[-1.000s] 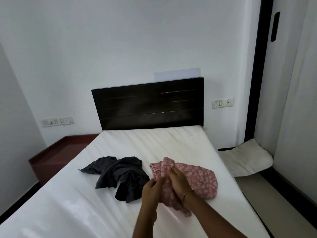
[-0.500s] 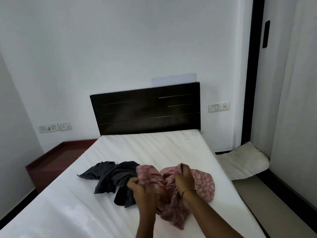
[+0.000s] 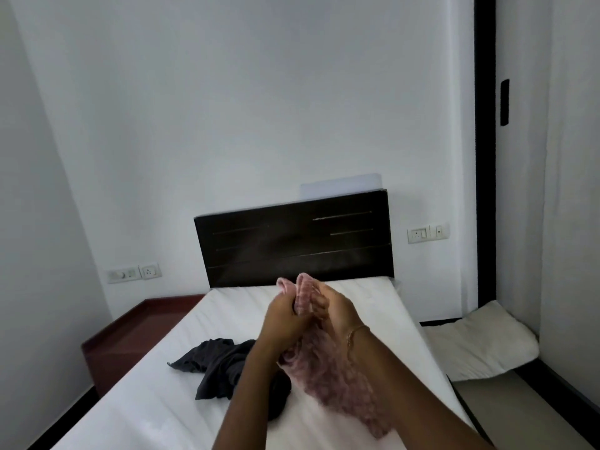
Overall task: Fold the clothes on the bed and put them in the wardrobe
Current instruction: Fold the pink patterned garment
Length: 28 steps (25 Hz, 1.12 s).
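Now we have both hands up above the bed (image 3: 324, 319), close together, and each one is clutching the pink patterned garment (image 3: 328, 375). Our left hand (image 3: 285, 316) is curled tight round the bunched top edge, our right hand (image 3: 337, 311) pinches the same edge just beside it, fingers wrapped into the cloth, a thin bracelet (image 3: 357, 332) on that wrist. We see the top of the pink fabric poking out above the knuckles, and the rest hangs down between our forearms in a blurred trail toward the mattress. Down on the white sheet, left of our arms, the dark grey garment (image 3: 220, 365) lies crumpled in a heap, untouched. Behind it all stands the dark headboard (image 3: 292, 235) against the white wall, and a white pillow (image 3: 483, 342) lies on the floor to the right of the bed.
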### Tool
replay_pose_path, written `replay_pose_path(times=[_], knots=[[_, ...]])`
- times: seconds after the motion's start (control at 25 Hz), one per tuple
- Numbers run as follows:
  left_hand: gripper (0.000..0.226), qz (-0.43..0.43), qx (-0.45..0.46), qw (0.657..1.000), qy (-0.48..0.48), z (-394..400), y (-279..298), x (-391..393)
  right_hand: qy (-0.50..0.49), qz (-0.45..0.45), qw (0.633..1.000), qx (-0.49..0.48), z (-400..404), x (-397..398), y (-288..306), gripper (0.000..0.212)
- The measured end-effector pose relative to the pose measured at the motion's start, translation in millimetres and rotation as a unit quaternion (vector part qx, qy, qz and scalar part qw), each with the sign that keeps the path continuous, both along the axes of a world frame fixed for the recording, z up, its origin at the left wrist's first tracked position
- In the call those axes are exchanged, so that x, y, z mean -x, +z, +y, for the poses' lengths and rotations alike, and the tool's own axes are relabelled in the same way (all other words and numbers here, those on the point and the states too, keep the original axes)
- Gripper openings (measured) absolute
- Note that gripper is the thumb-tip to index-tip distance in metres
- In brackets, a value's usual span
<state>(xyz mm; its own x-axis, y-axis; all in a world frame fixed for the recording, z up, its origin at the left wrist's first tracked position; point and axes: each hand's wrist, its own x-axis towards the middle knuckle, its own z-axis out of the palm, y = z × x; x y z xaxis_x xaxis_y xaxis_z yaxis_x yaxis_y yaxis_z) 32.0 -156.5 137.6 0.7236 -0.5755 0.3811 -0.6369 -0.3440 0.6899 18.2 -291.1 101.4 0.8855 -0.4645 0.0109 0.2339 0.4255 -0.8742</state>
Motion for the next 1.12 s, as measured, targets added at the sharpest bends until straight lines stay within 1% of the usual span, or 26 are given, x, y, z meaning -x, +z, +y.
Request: replay_pose_path(times=[0.04,0.08,0.12,0.16,0.2,0.24,0.32,0.36,0.4,0.48,0.56,0.64,0.72,0.76,0.84,0.88,0.92,0.96,1.0,1.04,1.08,1.12], knots=[[0.009,-0.048,-0.027,0.998,0.019,-1,27,-8,-0.029,-0.008,0.996,0.082,-8,6,20,0.041],[0.011,-0.092,-0.051,0.994,0.027,-4,55,-15,-0.058,0.01,0.98,0.192,-18,10,36,0.037],[0.015,-0.129,-0.08,0.988,0.031,-9,86,-20,-0.116,0.033,0.946,0.299,-29,12,50,0.034],[0.019,-0.158,-0.108,0.981,0.025,-16,117,-23,-0.182,0.05,0.907,0.377,-39,15,63,0.036],[0.025,-0.183,-0.143,0.973,0.02,-25,148,-23,-0.208,0.05,0.891,0.401,-49,19,74,0.04],[0.032,-0.214,-0.177,0.961,0.016,-35,179,-24,-0.194,0.026,0.892,0.407,-57,24,85,0.041],[0.045,-0.288,-0.24,0.927,0.008,-54,237,-18,-0.137,-0.019,0.908,0.395,-64,31,109,0.029],[0.051,-0.324,-0.266,0.908,0.009,-61,263,-13,-0.132,-0.029,0.91,0.391,-70,32,120,0.022],[0.055,-0.359,-0.283,0.889,0.014,-66,288,-9,-0.146,-0.03,0.912,0.383,-76,33,132,0.022],[0.057,-0.418,-0.294,0.858,0.045,-71,329,-4,-0.198,-0.03,0.921,0.333,-88,33,159,0.033],[0.052,-0.456,-0.285,0.84,0.075,-68,353,-3,-0.229,-0.021,0.931,0.283,-90,37,188,0.042],[0.043,-0.467,-0.271,0.838,0.081,-69,358,3,-0.229,-0.015,0.939,0.256,-94,43,210,0.045],[0.025,-0.477,-0.262,0.837,0.058,-69,355,13,-0.176,-0.047,0.963,0.196,-96,52,214,0.047],[0.021,-0.484,-0.254,0.837,0.043,-67,355,19,-0.147,-0.064,0.972,0.17,-99,58,214,0.046],[0.042,-0.499,-0.242,0.831,0.024,-60,361,26,-0.102,-0.091,0.979,0.152,-107,66,205,0.04],[0.052,-0.505,-0.248,0.827,0.023,-57,367,28,-0.08,-0.099,0.978,0.165,-113,69,198,0.043],[0.057,-0.503,-0.255,0.826,0.019,-54,373,30,-0.056,-0.101,0.976,0.186,-118,70,190,0.05],[0.059,-0.493,-0.258,0.831,0.011,-53,379,31,-0.035,-0.099,0.973,0.208,-121,69,182,0.057],[0.06,-0.482,-0.26,0.837,0.0,-51,384,31,-0.015,-0.102,0.969,0.223,-124,67,171,0.058],[0.059,-0.476,-0.266,0.838,-0.007,-48,387,33,-0.002,-0.106,0.967,0.233,-125,63,159,0.051],[0.058,-0.475,-0.276,0.835,-0.007,-46,389,35,0.004,-0.111,0.966,0.234,-122,61,148,0.041],[0.056,-0.478,-0.288,0.83,-0.003,-44,389,36,0.0,-0.109,0.967,0.231,-118,60,139,0.037]])
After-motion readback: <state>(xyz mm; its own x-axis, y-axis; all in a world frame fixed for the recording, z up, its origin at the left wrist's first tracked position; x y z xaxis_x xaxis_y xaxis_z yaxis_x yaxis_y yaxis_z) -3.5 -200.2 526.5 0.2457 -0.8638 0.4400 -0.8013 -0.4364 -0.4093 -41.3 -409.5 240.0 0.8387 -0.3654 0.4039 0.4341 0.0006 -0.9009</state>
